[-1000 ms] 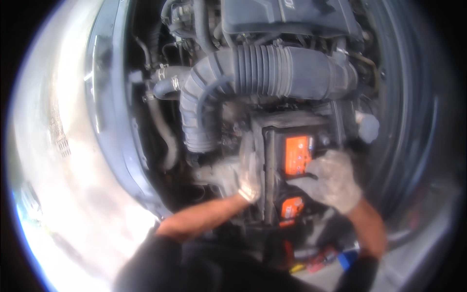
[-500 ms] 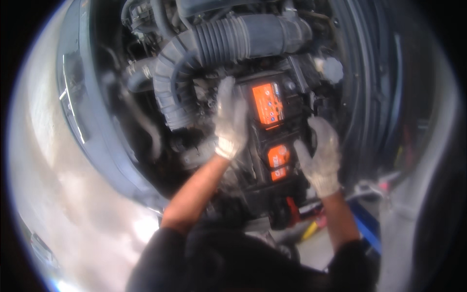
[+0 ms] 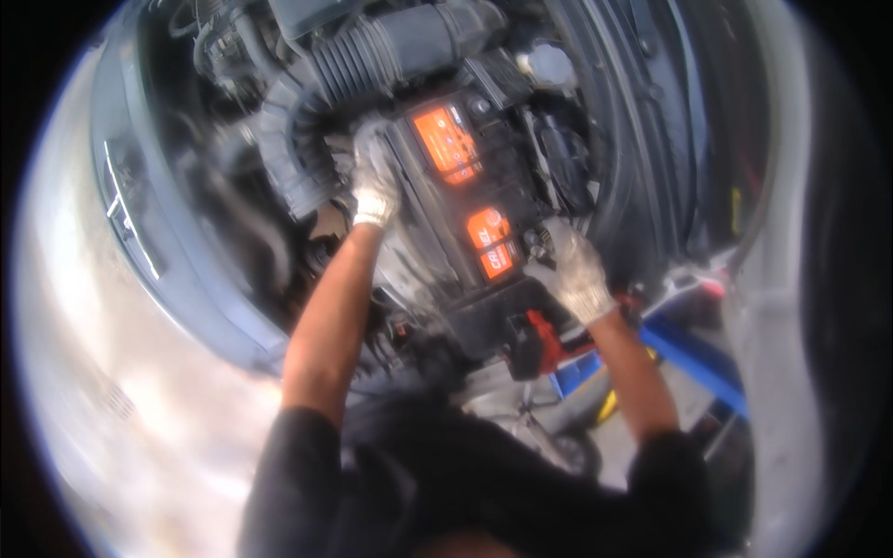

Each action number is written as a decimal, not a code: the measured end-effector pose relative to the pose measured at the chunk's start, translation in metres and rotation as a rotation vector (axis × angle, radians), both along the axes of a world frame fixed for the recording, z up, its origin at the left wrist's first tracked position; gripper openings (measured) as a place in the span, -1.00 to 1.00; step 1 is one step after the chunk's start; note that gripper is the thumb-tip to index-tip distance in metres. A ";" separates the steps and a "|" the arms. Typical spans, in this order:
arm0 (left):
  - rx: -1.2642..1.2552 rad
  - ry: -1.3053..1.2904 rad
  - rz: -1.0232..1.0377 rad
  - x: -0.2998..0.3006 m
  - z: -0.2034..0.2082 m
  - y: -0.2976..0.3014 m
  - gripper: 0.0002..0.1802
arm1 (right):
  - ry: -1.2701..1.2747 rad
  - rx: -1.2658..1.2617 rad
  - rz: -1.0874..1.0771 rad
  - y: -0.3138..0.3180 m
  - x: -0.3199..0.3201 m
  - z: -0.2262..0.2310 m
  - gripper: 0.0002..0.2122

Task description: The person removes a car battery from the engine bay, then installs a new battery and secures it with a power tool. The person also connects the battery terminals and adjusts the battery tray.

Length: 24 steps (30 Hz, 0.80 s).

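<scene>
A black car battery (image 3: pixel 462 198) with two orange labels sits in the engine bay, tilted across my view. At its left long side is my left hand (image 3: pixel 375 181), in a pale work glove. The fingers are stretched out along the battery's edge; their tips look blurred. My right hand (image 3: pixel 577 270), gloved alike, is at the battery's near right corner, by a metal terminal (image 3: pixel 537 240). Its thumb and fingers are apart, on either side of that corner. Whether either hand presses on the battery, I cannot tell.
A ribbed black air intake hose (image 3: pixel 349 70) curves beyond my left hand. A pale round cap (image 3: pixel 549 67) stands past the battery's far end. Closer to me are a red part (image 3: pixel 547 339) and a blue bar (image 3: pixel 693 358). The car's fender (image 3: pixel 177 372) lies on the left.
My right hand has come in to the battery's near right corner. My left hand has moved down along its left side. The whole view has shifted, with the engine bay now further left.
</scene>
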<state>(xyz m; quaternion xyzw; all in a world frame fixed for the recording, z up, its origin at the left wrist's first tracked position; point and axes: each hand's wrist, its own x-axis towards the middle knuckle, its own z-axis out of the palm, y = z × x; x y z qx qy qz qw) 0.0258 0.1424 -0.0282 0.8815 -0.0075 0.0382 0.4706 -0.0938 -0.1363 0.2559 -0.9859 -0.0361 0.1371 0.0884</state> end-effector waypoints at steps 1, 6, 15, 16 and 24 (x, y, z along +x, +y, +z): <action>-0.007 0.020 -0.015 0.002 0.006 0.005 -0.35 | 0.067 -0.004 -0.054 -0.002 0.001 0.001 -0.27; -0.292 0.046 -0.014 0.011 0.094 0.023 -0.37 | -0.024 0.134 -0.155 -0.005 0.000 0.009 -0.34; -0.012 -0.301 -0.182 -0.110 0.217 -0.039 -0.53 | -0.266 0.060 0.035 0.004 -0.004 0.001 -0.47; 0.030 -0.320 -0.188 -0.112 0.219 -0.040 -0.55 | -0.107 0.090 -0.074 0.003 -0.006 0.002 -0.43; 0.013 -0.349 -0.301 -0.091 0.236 -0.027 -0.67 | -0.236 -0.043 0.154 -0.011 -0.011 -0.001 -0.39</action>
